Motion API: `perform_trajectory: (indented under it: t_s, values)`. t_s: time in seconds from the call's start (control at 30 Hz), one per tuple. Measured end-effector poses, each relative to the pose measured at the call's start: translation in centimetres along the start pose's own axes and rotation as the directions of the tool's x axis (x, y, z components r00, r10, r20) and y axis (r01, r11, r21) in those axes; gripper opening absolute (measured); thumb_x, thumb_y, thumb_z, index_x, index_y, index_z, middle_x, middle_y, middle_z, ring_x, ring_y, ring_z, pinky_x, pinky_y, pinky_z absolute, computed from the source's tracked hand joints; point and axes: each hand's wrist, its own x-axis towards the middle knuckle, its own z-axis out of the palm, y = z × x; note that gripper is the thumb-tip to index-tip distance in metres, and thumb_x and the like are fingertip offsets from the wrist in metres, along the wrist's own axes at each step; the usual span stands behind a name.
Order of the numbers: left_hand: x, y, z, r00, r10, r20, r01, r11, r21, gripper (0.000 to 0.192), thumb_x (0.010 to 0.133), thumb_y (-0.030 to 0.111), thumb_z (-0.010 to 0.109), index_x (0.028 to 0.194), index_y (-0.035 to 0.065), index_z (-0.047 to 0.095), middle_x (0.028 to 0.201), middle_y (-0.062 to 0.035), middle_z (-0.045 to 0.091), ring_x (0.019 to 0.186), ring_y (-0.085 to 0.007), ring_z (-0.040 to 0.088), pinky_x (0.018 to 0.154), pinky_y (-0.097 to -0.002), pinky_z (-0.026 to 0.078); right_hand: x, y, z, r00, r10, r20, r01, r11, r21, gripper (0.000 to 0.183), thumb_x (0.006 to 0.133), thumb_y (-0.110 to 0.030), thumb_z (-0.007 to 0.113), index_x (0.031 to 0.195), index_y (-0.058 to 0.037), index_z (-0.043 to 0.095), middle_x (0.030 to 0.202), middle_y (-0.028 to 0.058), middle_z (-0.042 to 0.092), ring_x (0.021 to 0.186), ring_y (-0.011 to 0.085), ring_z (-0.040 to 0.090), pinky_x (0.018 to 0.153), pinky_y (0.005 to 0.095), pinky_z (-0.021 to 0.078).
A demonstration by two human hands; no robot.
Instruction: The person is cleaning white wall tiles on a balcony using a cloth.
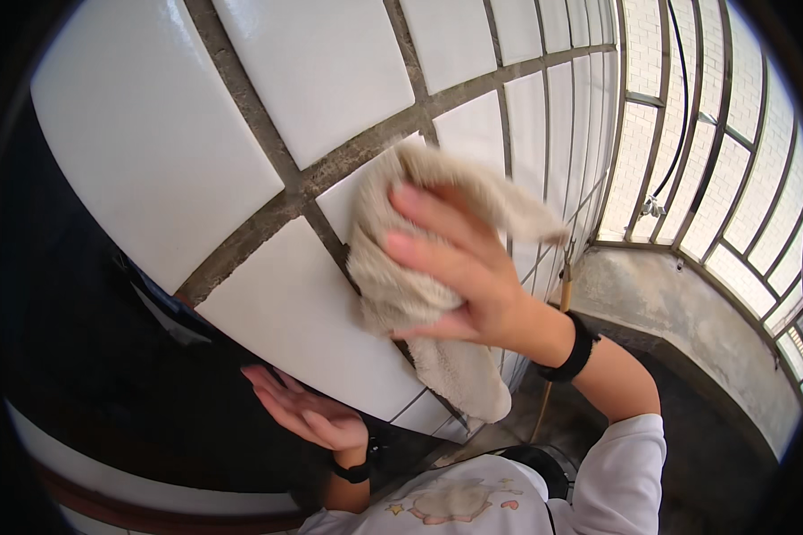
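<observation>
White tiles (pixel 348 73) with wide, rough grey-brown joints (pixel 375 144) cover the surface close before me. A beige fluffy cloth (pixel 395 267) is in my right hand (pixel 468 267), pressed flat to the tiles right of the picture's middle; one end hangs below the hand and another sticks out to the right. The hand is slightly blurred. Lower down, my left hand (pixel 314 414) is beside the tiles' dark lower edge, palm up with fingers apart, and holds nothing. Whether its fingertips touch that edge, I cannot tell. Both wrists wear black bands.
On the right, a metal window grille (pixel 716 120) stands above a concrete ledge (pixel 629 281), with a black cable (pixel 684 100) hanging along it. A wooden pole (pixel 567 291) leans near the tiled surface's far end. A dark area lies at the left, with a pale curved band (pixel 140 468) below.
</observation>
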Motion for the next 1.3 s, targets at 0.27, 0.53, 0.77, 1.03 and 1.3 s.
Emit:
perform_trajectory:
  t_s: [0.27,0.53,0.77,1.03,1.3]
  values:
    - [-3.1,1.4,0.8,0.928,0.117,0.355,-0.09,0.992,-0.091,0.067,0.089,0.041,0.034,0.14,0.0037,0.011,0.144,-0.0235,0.003,0.133,-0.0369,0.007,0.107,-0.0491,0.011,-12.7,-1.4,2.4,0.972,0.038,0.231,-0.034,0.999,-0.022,0.053,0.074,-0.014,0.064,0.124,-0.0245,0.049,0.124,0.0073,0.05,0.115,0.0282,0.045,0.094,0.0366,0.0356]
    - [-3.5,1.7,1.1,0.941,0.014,0.339,0.025,0.994,-0.108,0.078,0.087,0.048,0.033,0.138,-0.0041,0.004,0.144,-0.0236,0.001,0.134,-0.0348,0.007,0.107,-0.0461,0.01,-0.8,-1.4,0.1,0.995,0.09,-0.049,-0.09,0.996,0.003,0.053,0.066,0.002,0.062,0.117,-0.0073,0.055,0.128,0.016,0.045,0.118,0.0354,0.042,0.1,0.0429,0.0297]
    - [-3.3,1.3,0.7,0.923,0.081,0.376,-0.066,0.996,-0.054,0.075,0.087,0.043,0.03,0.138,-0.0043,0.002,0.144,-0.0245,0.003,0.133,-0.0359,0.011,0.107,-0.0455,0.013,0.3,-1.7,0.6,0.99,0.075,-0.119,-0.082,0.995,-0.061,0.055,0.066,0.003,0.063,0.119,-0.0113,0.053,0.128,0.0128,0.044,0.115,0.0333,0.043,0.094,0.04,0.0375]
    - [-3.4,1.1,0.4,0.905,0.021,0.424,0.061,0.982,-0.178,0.084,0.084,0.049,0.035,0.138,-0.0027,-0.003,0.144,-0.0218,0.0,0.133,-0.034,0.009,0.107,-0.0449,0.012,-14.4,-4.2,5.7,0.952,0.241,-0.187,-0.273,0.947,-0.169,0.051,0.066,-0.005,0.069,0.114,-0.0133,0.057,0.12,0.0084,0.052,0.108,0.0314,0.05,0.091,0.0425,0.0398]
    - [-3.6,1.4,-0.1,0.891,-0.057,0.449,0.089,0.995,-0.051,0.08,0.084,0.039,0.036,0.138,-0.0028,-0.005,0.144,-0.0229,-0.002,0.133,-0.0346,0.009,0.106,-0.0451,0.012,-8.3,-4.2,4.3,0.963,0.216,-0.159,-0.232,0.969,-0.09,0.059,0.063,0.001,0.063,0.119,-0.009,0.052,0.126,0.0108,0.048,0.114,0.032,0.045,0.094,0.0422,0.0374]
